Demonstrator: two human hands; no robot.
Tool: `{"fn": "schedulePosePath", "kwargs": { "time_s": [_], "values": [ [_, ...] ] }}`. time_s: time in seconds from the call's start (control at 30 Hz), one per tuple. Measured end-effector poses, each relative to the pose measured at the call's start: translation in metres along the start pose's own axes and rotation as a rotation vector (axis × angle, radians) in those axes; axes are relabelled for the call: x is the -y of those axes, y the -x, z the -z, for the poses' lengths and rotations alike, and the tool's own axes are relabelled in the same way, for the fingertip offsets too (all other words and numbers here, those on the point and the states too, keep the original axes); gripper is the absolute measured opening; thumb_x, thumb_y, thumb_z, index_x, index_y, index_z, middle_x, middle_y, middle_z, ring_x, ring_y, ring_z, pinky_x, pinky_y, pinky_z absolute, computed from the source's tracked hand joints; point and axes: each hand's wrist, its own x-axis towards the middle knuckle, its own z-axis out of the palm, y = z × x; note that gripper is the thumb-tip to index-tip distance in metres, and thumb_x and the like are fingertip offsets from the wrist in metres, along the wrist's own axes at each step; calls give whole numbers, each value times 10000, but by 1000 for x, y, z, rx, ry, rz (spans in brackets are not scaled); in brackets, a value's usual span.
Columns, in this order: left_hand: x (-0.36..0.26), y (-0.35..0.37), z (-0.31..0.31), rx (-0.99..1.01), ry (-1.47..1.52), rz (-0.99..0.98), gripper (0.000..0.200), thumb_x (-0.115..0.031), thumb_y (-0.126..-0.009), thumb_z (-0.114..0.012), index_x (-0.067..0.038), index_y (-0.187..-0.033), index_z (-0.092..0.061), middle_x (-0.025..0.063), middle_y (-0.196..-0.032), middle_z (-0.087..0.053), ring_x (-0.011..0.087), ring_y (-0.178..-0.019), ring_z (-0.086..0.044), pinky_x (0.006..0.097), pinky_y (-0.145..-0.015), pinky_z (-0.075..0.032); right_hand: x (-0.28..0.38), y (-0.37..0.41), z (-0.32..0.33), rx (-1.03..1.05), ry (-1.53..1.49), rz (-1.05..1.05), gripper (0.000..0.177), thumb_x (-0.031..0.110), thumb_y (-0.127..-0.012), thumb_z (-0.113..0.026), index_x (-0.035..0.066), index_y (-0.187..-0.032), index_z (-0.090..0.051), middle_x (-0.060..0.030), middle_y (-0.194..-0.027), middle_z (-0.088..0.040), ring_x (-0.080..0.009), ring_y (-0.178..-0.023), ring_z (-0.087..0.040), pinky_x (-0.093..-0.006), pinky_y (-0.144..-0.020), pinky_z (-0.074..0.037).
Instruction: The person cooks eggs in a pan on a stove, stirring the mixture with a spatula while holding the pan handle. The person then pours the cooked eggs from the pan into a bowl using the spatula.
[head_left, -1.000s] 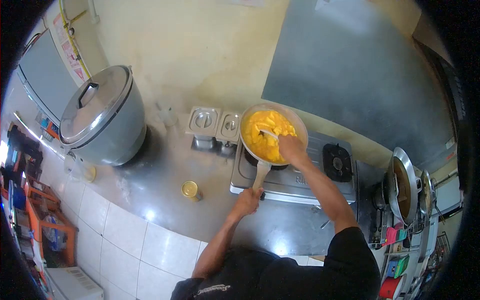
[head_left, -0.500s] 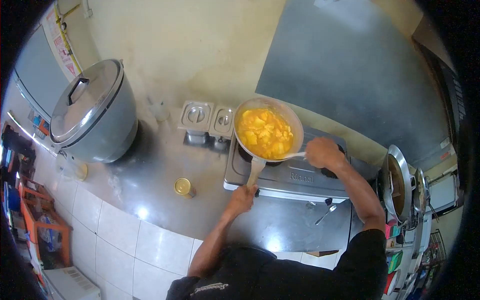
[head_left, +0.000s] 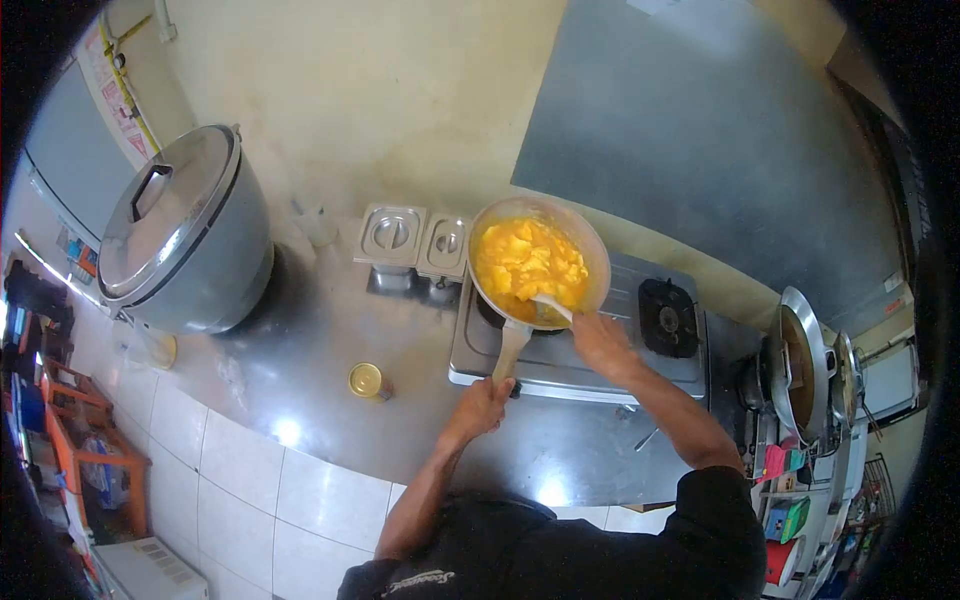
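Note:
My left hand (head_left: 480, 408) is closed around the pale handle of a frying pan (head_left: 597, 248), which sits over the left burner of the stove. Yellow-orange scrambled eggs (head_left: 530, 255), soft and lumpy, fill much of the pan. In my right hand (head_left: 602, 346) is a white spatula (head_left: 553, 305), its tip in the eggs near the pan's front edge. The fingers of that hand are wrapped round the spatula's handle, which they mostly hide.
The two-burner stove (head_left: 560, 378) stands on a metal counter (head_left: 310, 350); its right burner (head_left: 668, 318) is uncovered. Left of it are lidded steel containers (head_left: 392, 235), a small can (head_left: 368, 381) and a large lidded pot (head_left: 205, 250). A wok (head_left: 805, 370) stands at the right.
My right hand has moved left and down, bringing the spatula from the pan's right edge into the eggs. The eggs have shifted and bunched up. My left hand stays on the pan handle.

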Motion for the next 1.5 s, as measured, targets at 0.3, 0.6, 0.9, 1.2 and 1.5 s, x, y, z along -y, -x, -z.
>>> {"fn": "schedulePosePath", "kwargs": {
  "time_s": [0.3,0.6,0.9,1.2,1.5],
  "values": [
    [-12,3,1,-10,-28,56,510,-438,-978,-440,1,-733,-524,79,-519,-526,183,-423,-545,343,-439,-451,0,-79,17,-39,18,-33,240,94,-855,-494,-25,-973,-666,-241,-879,-655,-396,-822,-663,-490,-707,-524],
    [-5,2,0,7,19,32,497,-434,-978,-439,-10,-729,-517,63,-523,-521,165,-430,-532,331,-433,-434,-11,-68,109,-111,279,5,215,158,-852,-540,90,-984,-696,-174,-946,-670,-354,-884,-648,-466,-750,-516],
    [-3,1,1,-8,33,25,500,-433,-974,-458,1,-736,-526,76,-536,-541,165,-446,-547,328,-433,-440,-56,-50,113,-122,268,-126,199,158,-831,-566,28,-894,-704,-194,-884,-676,-375,-856,-660,-479,-749,-518],
    [-7,-2,7,45,-48,28,530,-442,-974,-448,19,-723,-523,95,-534,-543,180,-434,-546,336,-435,-446,-92,-60,7,98,128,-77,261,177,-835,-543,-24,-928,-683,-251,-905,-658,-398,-859,-658,-463,-770,-526],
    [-8,0,10,77,-101,21,513,-438,-983,-427,22,-780,-528,92,-551,-539,175,-439,-538,343,-432,-438,-45,-129,-1,-92,-227,-166,312,277,-911,-523,25,-1032,-661,-231,-994,-654,-396,-949,-620,-471,-859,-471]
  ]
}}
